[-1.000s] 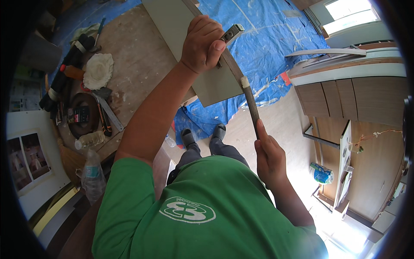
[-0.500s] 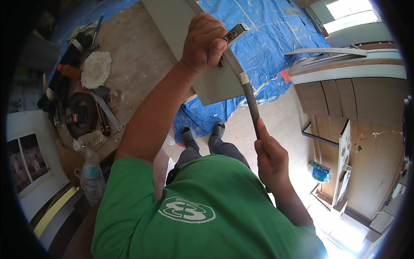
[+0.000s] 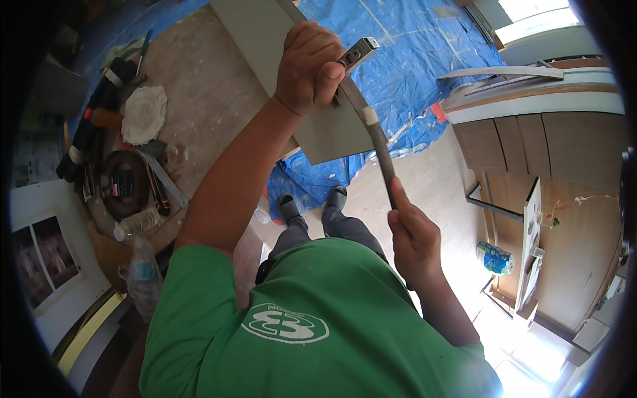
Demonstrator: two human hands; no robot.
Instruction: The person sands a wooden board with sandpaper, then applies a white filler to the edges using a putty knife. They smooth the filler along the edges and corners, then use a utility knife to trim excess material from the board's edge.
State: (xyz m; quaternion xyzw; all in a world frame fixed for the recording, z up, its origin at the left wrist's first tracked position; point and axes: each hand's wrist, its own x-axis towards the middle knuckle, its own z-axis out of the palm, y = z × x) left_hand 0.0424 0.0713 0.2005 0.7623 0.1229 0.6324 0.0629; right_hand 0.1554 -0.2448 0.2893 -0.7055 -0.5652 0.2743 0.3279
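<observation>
left hand (image 3: 310, 69) at twelve o'clock grips a boxy metal tool (image 3: 361, 53), right hand (image 3: 416, 233) at four a slim, dark, pale-tipped rod (image 3: 383, 151).

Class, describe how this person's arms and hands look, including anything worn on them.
The left hand and right hand are bare, with no visible gloves. The forearms are uncovered too. Plain green short sleeves cover the upper arms; no markings show on them.

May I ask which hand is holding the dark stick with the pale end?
The right hand, lower in the picture, holds that stick; the left hand instead grips a different, square-ended tool.
</observation>
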